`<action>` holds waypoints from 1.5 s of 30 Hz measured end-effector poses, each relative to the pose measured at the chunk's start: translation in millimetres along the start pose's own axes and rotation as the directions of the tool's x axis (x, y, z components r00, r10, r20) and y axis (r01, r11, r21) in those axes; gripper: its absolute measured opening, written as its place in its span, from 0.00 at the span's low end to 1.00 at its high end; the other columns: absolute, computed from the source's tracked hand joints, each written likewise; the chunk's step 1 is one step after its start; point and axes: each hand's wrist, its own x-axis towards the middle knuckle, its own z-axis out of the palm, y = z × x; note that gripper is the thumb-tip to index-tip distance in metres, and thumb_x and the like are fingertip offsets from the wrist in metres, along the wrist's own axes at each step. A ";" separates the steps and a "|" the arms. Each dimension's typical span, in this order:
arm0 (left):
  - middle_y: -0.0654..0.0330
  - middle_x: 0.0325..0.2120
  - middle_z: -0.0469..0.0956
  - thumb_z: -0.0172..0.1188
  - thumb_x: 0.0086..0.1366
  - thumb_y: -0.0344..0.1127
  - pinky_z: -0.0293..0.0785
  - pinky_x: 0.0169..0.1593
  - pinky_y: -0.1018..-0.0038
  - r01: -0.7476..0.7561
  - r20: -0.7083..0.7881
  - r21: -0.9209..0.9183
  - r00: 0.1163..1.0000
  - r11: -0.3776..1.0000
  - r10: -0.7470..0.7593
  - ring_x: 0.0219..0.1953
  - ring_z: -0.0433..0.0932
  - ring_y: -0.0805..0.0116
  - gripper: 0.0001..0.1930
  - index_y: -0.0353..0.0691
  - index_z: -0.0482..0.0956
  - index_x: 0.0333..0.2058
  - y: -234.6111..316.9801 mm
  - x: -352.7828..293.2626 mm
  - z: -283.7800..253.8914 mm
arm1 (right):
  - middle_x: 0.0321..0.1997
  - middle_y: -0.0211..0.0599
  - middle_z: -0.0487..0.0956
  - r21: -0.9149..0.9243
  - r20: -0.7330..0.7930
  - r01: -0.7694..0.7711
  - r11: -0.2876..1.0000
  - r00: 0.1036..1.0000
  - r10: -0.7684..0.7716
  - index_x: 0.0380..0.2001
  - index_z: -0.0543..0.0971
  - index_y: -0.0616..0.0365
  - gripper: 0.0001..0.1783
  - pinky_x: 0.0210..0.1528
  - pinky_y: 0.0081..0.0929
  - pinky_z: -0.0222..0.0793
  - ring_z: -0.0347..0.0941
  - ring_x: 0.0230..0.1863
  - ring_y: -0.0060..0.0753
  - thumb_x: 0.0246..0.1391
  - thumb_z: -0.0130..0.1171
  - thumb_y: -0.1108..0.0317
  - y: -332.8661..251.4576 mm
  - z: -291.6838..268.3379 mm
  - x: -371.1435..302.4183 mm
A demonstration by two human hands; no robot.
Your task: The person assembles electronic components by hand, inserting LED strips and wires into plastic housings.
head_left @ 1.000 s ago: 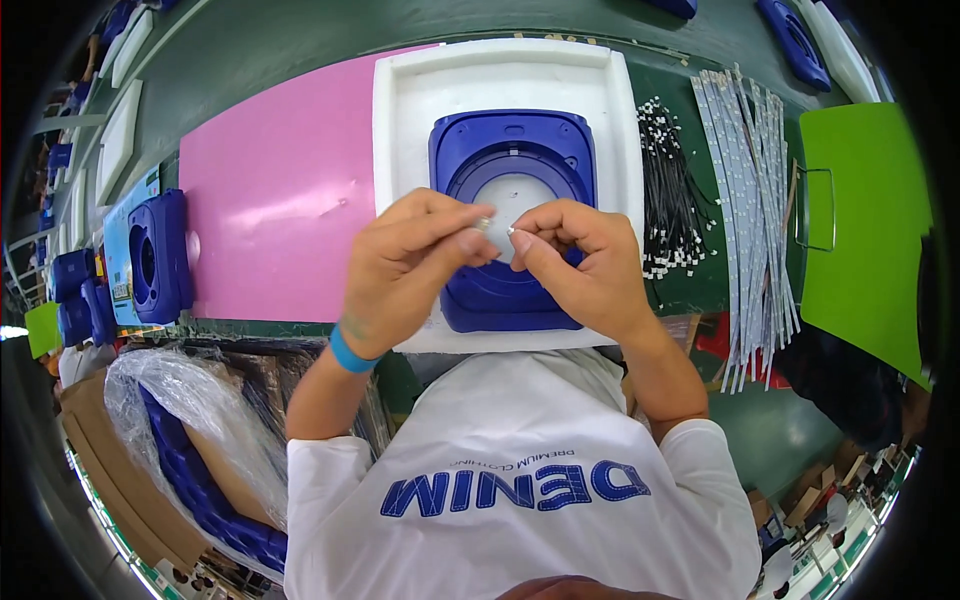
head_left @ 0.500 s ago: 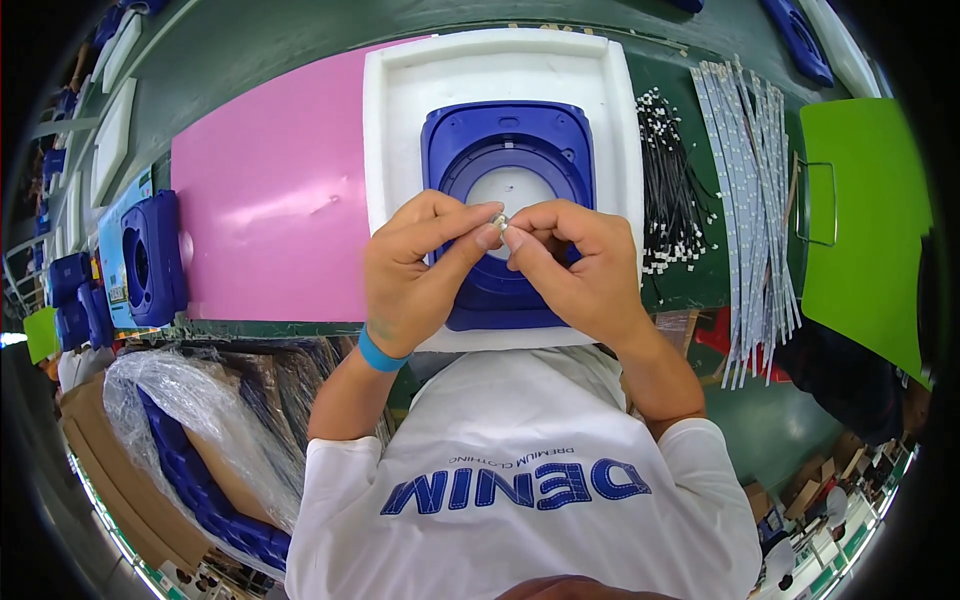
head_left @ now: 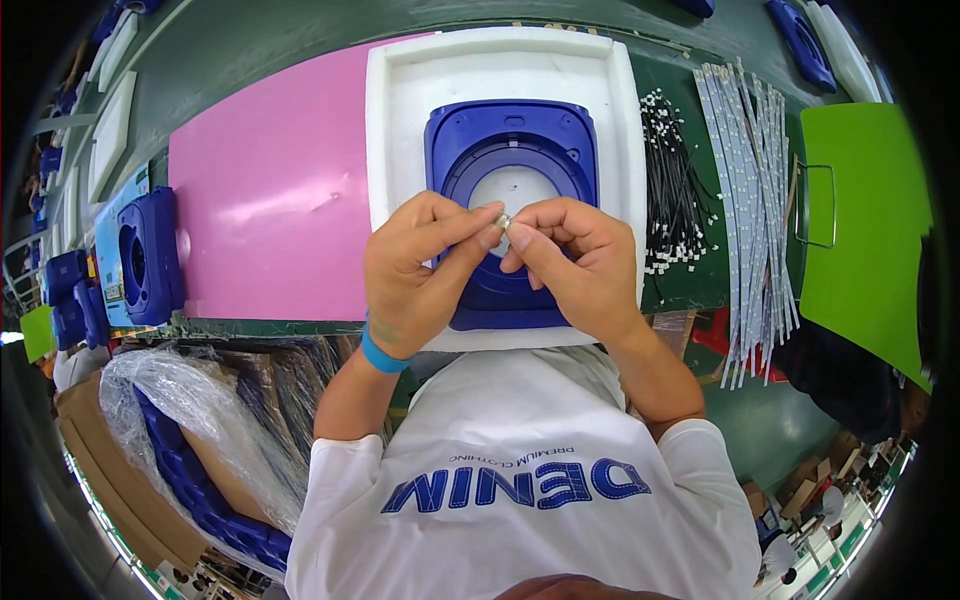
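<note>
A small pale, shiny piece [head_left: 503, 220], too small to name, sits between the fingertips of both my hands. My left hand [head_left: 420, 265], with a blue wristband, pinches it between thumb and forefinger. From the other side, the thumb and forefinger of my right hand [head_left: 585, 265] close on it too. Below my hands lies a blue plastic housing [head_left: 512, 122] with a round opening, partly covered by them. The housing rests in a white foam tray [head_left: 490, 62].
A pink sheet [head_left: 270, 200] covers the table left of the tray; another blue housing [head_left: 150, 255] stands beyond it. To the right lie a bundle of black cables [head_left: 672, 185] with white connectors, several LED strips [head_left: 745, 200] and a green panel [head_left: 860, 230]. Plastic-wrapped blue parts [head_left: 190, 460] are at lower left.
My right fingers have shifted slightly around the small piece, the lower fingers showing more below the thumb. Both hands stay in nearly the same place over the housing.
</note>
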 end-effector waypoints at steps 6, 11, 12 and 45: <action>0.61 0.29 0.80 0.71 0.64 0.22 0.72 0.36 0.77 -0.053 -0.044 0.018 0.998 0.998 0.054 0.33 0.77 0.73 0.14 0.38 0.90 0.48 -2.2 0.0 3.2 | 0.35 0.36 0.87 -0.184 -0.038 0.273 0.944 0.958 -0.284 0.44 0.83 0.68 0.07 0.35 0.15 0.75 0.83 0.35 0.18 0.68 0.63 0.74 6.0 9.5 -0.8; 0.61 0.30 0.80 0.71 0.65 0.23 0.72 0.37 0.78 0.045 -0.028 -0.108 0.998 0.993 -0.049 0.33 0.77 0.73 0.13 0.36 0.90 0.48 -3.4 -1.3 1.9 | 0.35 0.37 0.87 -0.068 -0.032 0.210 0.975 0.977 -0.213 0.44 0.84 0.67 0.06 0.35 0.15 0.75 0.83 0.35 0.18 0.68 0.64 0.74 8.9 7.3 -0.7; 0.62 0.30 0.80 0.72 0.65 0.23 0.72 0.37 0.78 0.054 -0.033 -0.117 0.998 0.992 -0.058 0.34 0.77 0.74 0.13 0.35 0.90 0.48 -2.9 -1.1 2.4 | 0.35 0.37 0.87 -0.062 -0.033 0.208 0.976 0.977 -0.211 0.44 0.84 0.67 0.07 0.35 0.15 0.75 0.82 0.35 0.18 0.68 0.64 0.74 9.4 7.1 -0.7; 0.60 0.29 0.80 0.71 0.62 0.19 0.70 0.33 0.77 -0.147 0.030 -0.117 0.988 0.982 0.152 0.30 0.77 0.72 0.18 0.39 0.90 0.50 -4.9 7.2 -6.4 | 0.30 0.37 0.88 -0.282 -0.006 0.349 0.894 0.931 -0.365 0.41 0.86 0.66 0.05 0.25 0.14 0.71 0.79 0.25 0.15 0.66 0.65 0.75 -5.2 7.0 4.8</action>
